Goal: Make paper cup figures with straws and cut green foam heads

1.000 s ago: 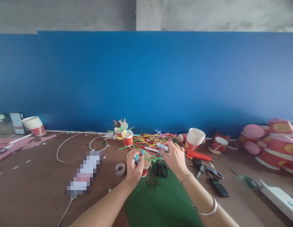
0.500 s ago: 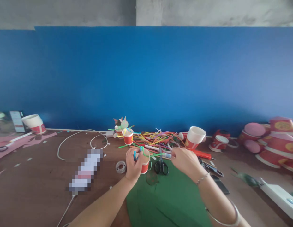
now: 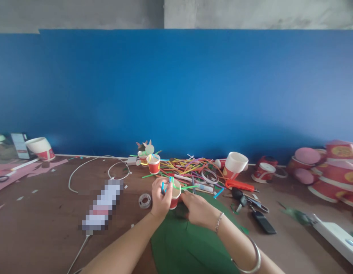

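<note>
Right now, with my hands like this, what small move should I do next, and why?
Perhaps move the right hand low over the green sheet, without lifting it yet. It is close beside the cup that the left hand holds, and a green straw sticks out just above it, so lifting could knock that straw.

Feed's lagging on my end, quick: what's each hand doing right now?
Left hand: closed, holding the paper cup.
Right hand: beside the cup; whether it holds anything cannot be told.
</note>
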Action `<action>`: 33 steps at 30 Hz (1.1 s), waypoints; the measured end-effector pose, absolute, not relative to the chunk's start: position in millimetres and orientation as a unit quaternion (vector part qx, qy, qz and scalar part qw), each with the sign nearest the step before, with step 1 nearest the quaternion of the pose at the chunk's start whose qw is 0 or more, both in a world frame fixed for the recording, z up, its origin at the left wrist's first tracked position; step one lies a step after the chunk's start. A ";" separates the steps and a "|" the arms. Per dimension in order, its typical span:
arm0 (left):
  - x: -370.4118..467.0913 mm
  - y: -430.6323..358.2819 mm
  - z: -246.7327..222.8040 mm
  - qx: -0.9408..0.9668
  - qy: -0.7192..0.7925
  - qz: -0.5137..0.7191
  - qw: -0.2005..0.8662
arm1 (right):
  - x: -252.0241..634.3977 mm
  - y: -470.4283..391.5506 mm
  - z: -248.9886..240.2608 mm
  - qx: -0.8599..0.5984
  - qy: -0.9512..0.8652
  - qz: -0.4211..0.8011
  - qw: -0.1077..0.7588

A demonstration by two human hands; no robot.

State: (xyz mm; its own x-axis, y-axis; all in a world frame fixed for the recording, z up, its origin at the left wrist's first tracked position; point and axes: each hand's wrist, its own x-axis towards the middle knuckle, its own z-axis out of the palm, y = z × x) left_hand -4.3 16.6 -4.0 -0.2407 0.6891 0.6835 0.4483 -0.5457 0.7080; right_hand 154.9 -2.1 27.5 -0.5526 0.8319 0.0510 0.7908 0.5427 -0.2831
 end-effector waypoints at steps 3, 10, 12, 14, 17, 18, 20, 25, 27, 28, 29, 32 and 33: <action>-3.9 16.7 -3.5 0.606 0.465 0.638 0.100 | 155.2 -2.5 34.6 -0.467 -0.870 0.128 0.092; -4.1 15.9 -3.0 0.601 0.475 0.634 0.110 | 155.8 -1.1 37.7 -0.464 -0.871 0.128 0.098; -4.2 16.2 -3.7 0.600 0.475 0.634 0.113 | 156.3 0.2 35.8 -0.463 -0.871 0.136 0.090; -4.2 16.5 -4.2 0.600 0.474 0.634 0.115 | 155.9 1.5 34.6 -0.464 -0.869 0.145 0.091; -4.2 16.5 -3.7 0.601 0.471 0.635 0.117 | 155.8 2.0 38.3 -0.475 -0.860 0.162 0.090; -4.2 16.3 -3.1 0.601 0.472 0.635 0.116 | 156.4 1.7 41.9 -0.479 -0.856 0.175 0.088; -4.2 15.5 -1.4 0.601 0.476 0.632 0.115 | 159.1 0.4 52.8 -0.465 -0.852 0.225 0.084; -5.1 13.9 1.4 0.606 0.473 0.626 0.134 | 162.1 2.2 83.7 -0.397 -0.807 0.377 0.222; -5.3 13.8 1.1 0.605 0.468 0.627 0.148 | 157.2 9.0 87.5 -0.429 -0.752 0.374 0.332; -5.4 13.9 0.8 0.604 0.468 0.626 0.156 | 153.8 13.6 86.9 -0.441 -0.729 0.364 0.375; -5.4 14.1 0.3 0.602 0.470 0.625 0.163 | 150.2 18.4 85.0 -0.446 -0.714 0.354 0.408; -5.4 15.4 -1.4 0.605 0.470 0.617 0.181 | 140.9 31.1 76.1 -0.434 -0.708 0.345 0.438; -5.5 16.0 -2.0 0.607 0.467 0.615 0.185 | 138.9 33.8 73.2 -0.430 -0.710 0.346 0.436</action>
State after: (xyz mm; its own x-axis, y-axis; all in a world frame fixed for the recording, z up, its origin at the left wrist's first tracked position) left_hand -5.5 16.0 -2.0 -0.1935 0.7954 0.5743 0.3404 -0.4946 0.7997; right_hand 138.9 33.8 73.2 -0.2488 0.9134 0.3223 0.3094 0.3902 -0.8672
